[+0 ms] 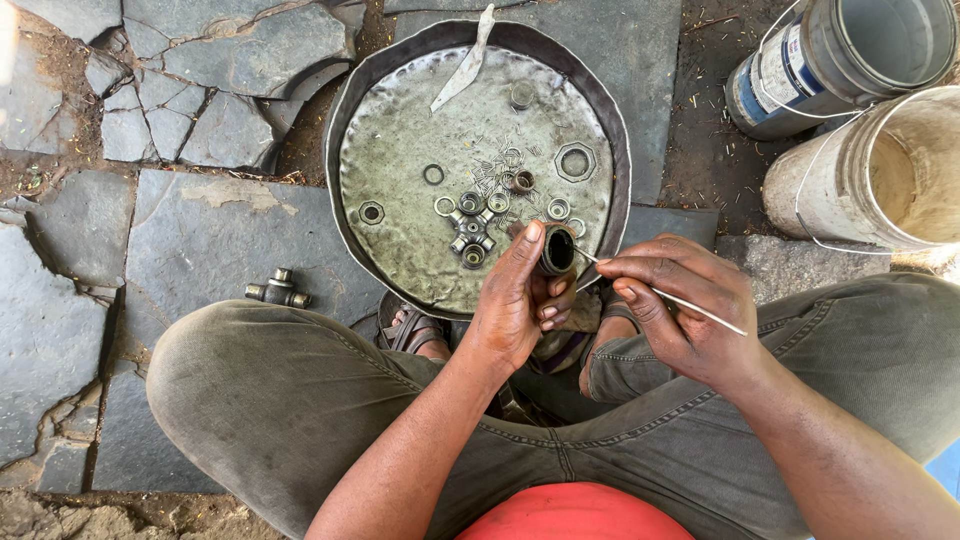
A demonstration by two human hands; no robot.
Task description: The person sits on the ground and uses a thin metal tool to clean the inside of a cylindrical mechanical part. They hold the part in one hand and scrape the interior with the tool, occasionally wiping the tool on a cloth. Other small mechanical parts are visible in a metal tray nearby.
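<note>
A small bearing cup [556,250] is gripped in the left hand [518,300] over the round metal tray's [400,70] near edge, while a thin wire [670,298] is pinched by the right hand [680,305] and poked into its mouth.

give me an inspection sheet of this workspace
surface: cracked stone slabs with dirt between; round metal tray on them
job's things: left hand holds a small cup; right hand holds a thin wire with its tip at the cup's mouth
clutter: cross joint, rings, nuts and a blade on the tray; second cross joint on the slab
hands: both closed on their things
cables: nothing seen
surroundings: two buckets lying on their sides at upper right
</note>
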